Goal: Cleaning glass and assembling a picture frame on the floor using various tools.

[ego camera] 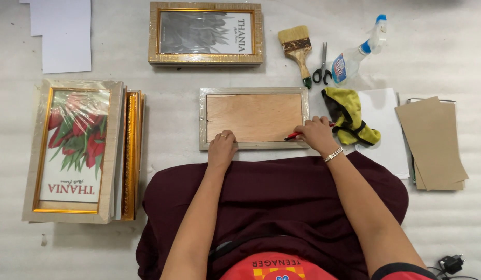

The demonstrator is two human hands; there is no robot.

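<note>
I am gripping the red tool [294, 136] in my right hand [317, 134] at the frame [253, 118]'s four o'clock, my left hand [221, 148] pressing flat and open; a slip could gouge the backing board [251, 116].

I see the face-down frame [253, 118] before me on the floor [173, 72], another frame [206, 33] behind it and a frame stack [82, 150] left. Brush [297, 52], scissors [322, 70], spray bottle [357, 52], cloth [352, 116] and boards [432, 142] lie right.

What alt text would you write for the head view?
The left hand presses a face-down, wooden-backed picture frame while the right hand works a red-handled tool along its lower edge. A yellow cloth lies beside it.
</note>
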